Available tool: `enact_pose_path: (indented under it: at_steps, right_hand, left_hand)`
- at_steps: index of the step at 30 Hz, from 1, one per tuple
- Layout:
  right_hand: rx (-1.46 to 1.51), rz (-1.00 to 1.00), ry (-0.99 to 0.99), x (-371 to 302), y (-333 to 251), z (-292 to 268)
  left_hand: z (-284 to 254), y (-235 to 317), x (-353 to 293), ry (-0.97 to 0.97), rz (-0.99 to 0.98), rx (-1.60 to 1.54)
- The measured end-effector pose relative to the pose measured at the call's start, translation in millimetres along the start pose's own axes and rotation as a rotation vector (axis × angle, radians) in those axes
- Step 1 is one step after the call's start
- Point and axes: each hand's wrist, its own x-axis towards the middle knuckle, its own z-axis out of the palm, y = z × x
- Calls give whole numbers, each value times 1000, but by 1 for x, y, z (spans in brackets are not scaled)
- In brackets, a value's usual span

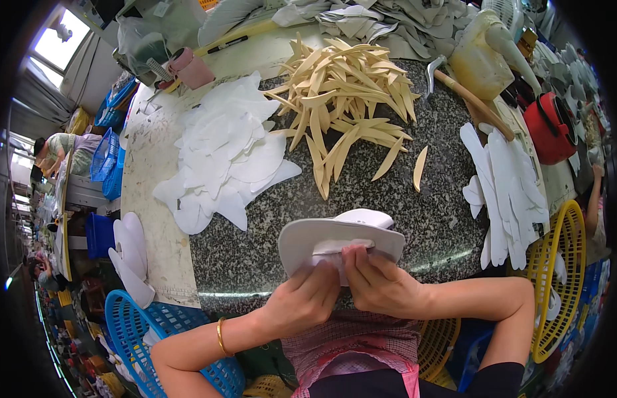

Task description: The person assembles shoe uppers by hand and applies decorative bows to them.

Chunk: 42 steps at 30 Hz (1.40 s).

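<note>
Cannot clearly see the fingertips of the left hand [300,298] against the white piece [312,233], nor follow the grey pile [408,30] past the top edge, nor make out the small, blurred clutter [79,345] at far lower left.

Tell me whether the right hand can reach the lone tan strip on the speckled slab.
Probably yes, once the right hand releases the white piece; only bare slab lies between that piece and the lone strip.

Head camera: head-worn, looking steeply down over the bench's [169,265] near edge
Facing: forward, toward the bench's far edge
Hands: left hand [304,300] and right hand [383,284] close below the lens
Field: wide fisheye, both of the bench's side edges inside it
</note>
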Motion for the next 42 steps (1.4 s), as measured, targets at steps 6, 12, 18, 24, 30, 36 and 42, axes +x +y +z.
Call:
enact_pose_path:
  at_steps: [6, 12, 18, 24, 30, 36, 42]
  right_hand:
    - [-106, -364, -34, 26, 32, -8]
    - [-172, -321, 99, 35, 7, -7]
    - [-166, -459, 20, 32, -6, -2]
    - [-117, -377, 128, 31, 4, -1]
    - [491, -244, 43, 37, 36, -5]
    - [542, 160, 422, -12, 49, -29]
    - [451, 674, 285, -130, 109, -26]
  left_hand:
    - [-29, -14, -26, 45, -43, 213]
    - [-8, 14, -45, 32, -103, 212]
    - [-2, 14, -55, 52, -160, 170]
    - [-5, 2, -51, 107, -140, 44]
    - [-39, -23, -35, 175, -216, -144]
    - [-46, -29, -26, 226, -311, -184]
    - [-50, 2, -22, 398, -577, -163]
